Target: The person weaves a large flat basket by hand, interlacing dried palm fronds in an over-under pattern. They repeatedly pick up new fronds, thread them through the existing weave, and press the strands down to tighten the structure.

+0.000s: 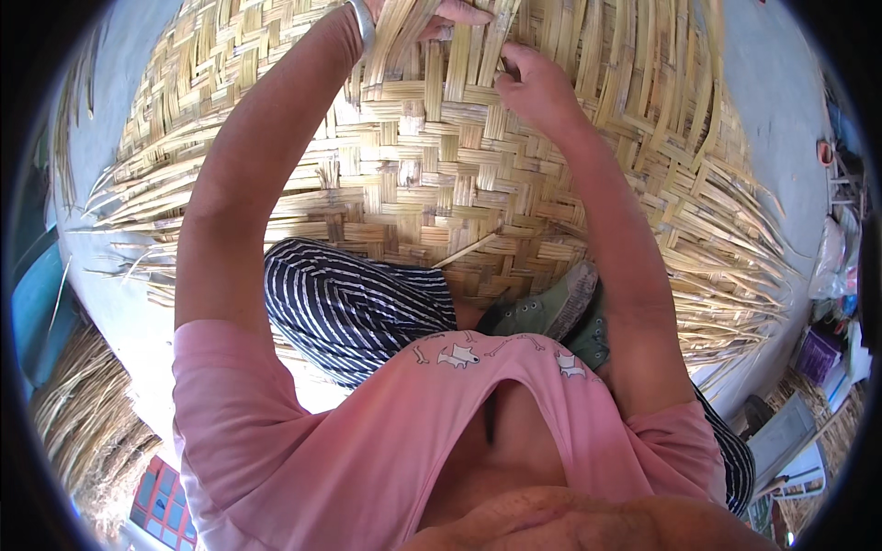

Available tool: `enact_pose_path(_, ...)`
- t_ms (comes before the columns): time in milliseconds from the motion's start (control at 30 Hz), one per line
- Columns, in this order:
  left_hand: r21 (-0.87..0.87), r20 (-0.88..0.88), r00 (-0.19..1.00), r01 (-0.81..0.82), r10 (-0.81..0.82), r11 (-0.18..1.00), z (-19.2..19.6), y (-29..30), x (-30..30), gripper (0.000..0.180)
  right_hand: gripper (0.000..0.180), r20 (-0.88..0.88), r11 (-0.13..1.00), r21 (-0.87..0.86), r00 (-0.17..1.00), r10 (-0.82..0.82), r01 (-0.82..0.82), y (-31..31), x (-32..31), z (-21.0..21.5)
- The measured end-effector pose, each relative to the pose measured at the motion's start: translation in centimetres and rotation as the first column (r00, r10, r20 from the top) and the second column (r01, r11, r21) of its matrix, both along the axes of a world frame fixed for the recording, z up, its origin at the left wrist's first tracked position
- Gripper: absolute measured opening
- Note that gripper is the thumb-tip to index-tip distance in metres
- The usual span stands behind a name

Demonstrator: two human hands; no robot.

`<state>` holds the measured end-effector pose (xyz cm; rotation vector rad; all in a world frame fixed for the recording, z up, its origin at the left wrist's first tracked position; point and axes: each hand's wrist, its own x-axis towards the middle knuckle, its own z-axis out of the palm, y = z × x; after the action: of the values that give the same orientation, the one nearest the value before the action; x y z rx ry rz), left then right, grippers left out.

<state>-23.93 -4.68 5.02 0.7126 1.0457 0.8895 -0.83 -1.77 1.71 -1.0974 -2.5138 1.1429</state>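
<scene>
You are sitting on the woven bamboo mat [432,184], which is spreading across the grey floor [772,101], your left hand [432,16] and right hand [533,83] both pinching upright strips at its far edge, fingers together. Your striped knee [349,308] and green shoe [551,312] are resting on the weave near you, while loose straw [83,413] is lying to your left and clutter [827,349] is piling up at your right.

Both hands work at the far edge of a large woven bamboo mat [432,174]. The left hand [432,20] grips upright strips near the top rim; the right hand [533,84] pinches a strip just beside it. Loose strip ends [735,294] fan out on the right.
</scene>
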Motion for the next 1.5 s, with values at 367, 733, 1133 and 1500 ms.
enact_pose_path(367,0.255,-0.141,0.752,-0.601,0.644,0.758,-2.9,-4.5,-3.4,0.016,0.027,0.018,0.852,-0.514,0.991,0.131,-0.103,3.2,-0.3,0.5)
enact_pose_path(733,0.195,-0.813,0.434,-0.427,0.389,0.883,-2.3,-11.0,-4.2,0.022,0.032,0.028,0.804,-0.591,0.994,0.109,-0.071,3.6,-0.9,-0.1)
enact_pose_path(1133,-0.072,-0.945,-0.323,0.383,0.061,0.921,-1.4,-7.3,-7.4,0.023,0.031,-0.069,0.749,-0.656,0.980,-0.185,0.095,2.6,-0.5,-1.2)
enact_pose_path(1500,-0.014,-0.992,0.120,0.278,-0.049,0.960,0.1,-12.7,-6.1,0.023,0.026,-0.045,0.859,-0.512,0.998,-0.054,0.024,1.7,-0.4,-0.3)
